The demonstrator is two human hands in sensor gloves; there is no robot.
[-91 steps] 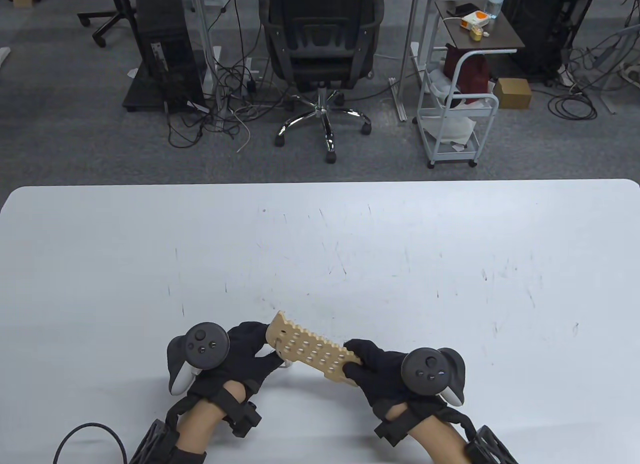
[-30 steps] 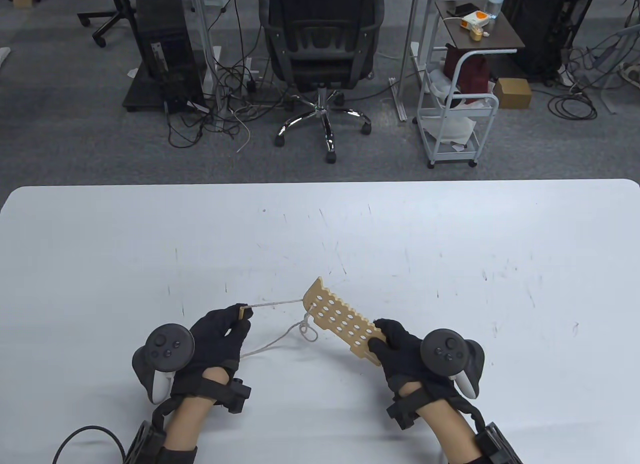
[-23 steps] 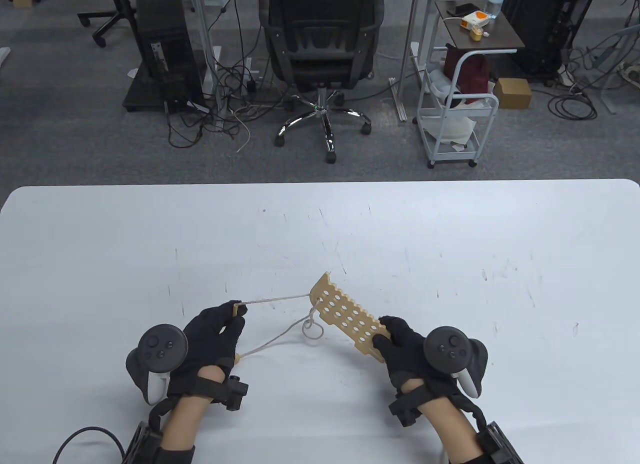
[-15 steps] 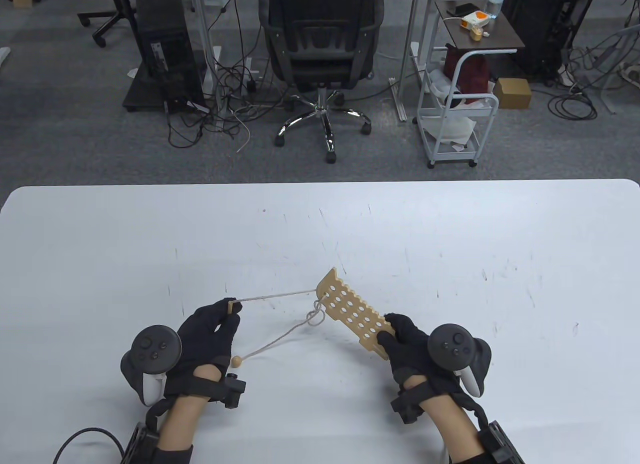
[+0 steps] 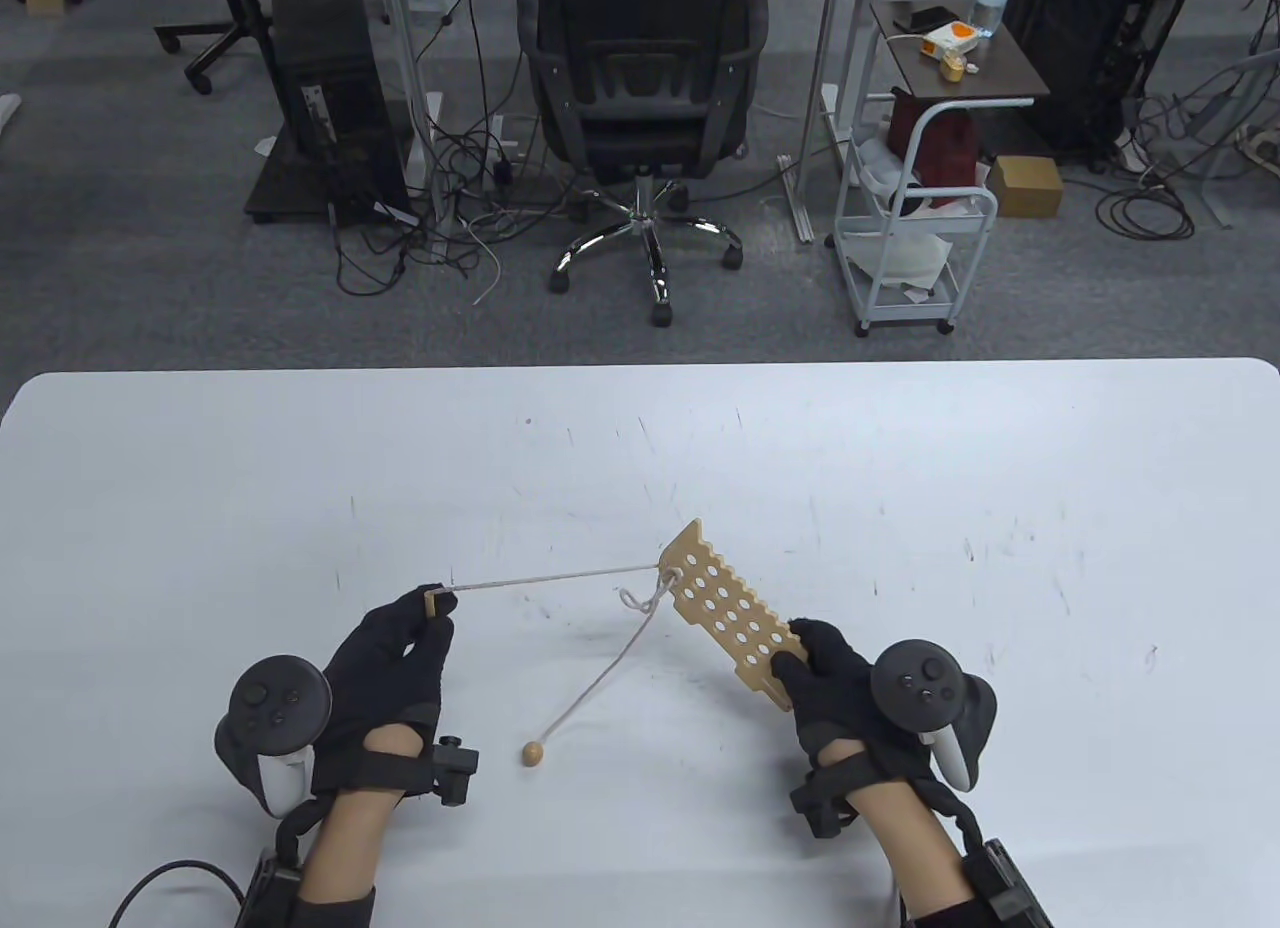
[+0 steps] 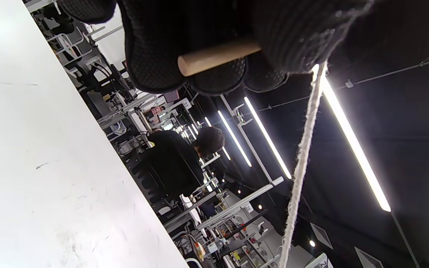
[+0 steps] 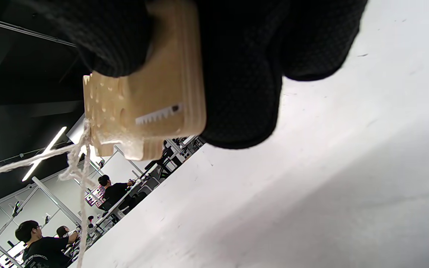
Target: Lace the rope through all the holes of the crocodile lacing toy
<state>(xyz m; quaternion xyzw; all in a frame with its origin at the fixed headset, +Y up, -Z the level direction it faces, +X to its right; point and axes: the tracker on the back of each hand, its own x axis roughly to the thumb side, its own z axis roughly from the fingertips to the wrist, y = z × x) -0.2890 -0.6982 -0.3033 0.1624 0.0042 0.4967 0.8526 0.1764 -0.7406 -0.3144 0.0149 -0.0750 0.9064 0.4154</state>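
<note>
White scuffed table [image 5: 900, 448], office chair [image 5: 640, 118] and a white cart [image 5: 905, 238] on the floor beyond its far edge.

Crocodile lacing board [image 5: 730, 618]: pale wood plate, rows of round holes, notched tooth edge, held clear of the table toward the near edge, tilted, one end raised away from the person. Right hand [image 5: 830, 678] grips its near end, fingers and thumb curled round the wood. Left hand [image 5: 390, 648], well to the left of the board, pinches the wooden needle [image 6: 218, 56] between fingertips.

Rope [image 5: 550, 578] runs taut from the needle to a hole at the board's far end. It looks threaded through that end only; all other holes look empty. Small tangled loop [image 5: 640, 598] hangs just beside that hole. The tail drops from it to a wooden bead [image 5: 533, 753] lying on the table nearer the person.

Risks, my read:
- Loop cinches into a knot at the hole if the pull goes on, jamming the rope.
- Bead drags across the table and may snag.
- Pull twists the board in the right hand, since it is held at one end only.
</note>
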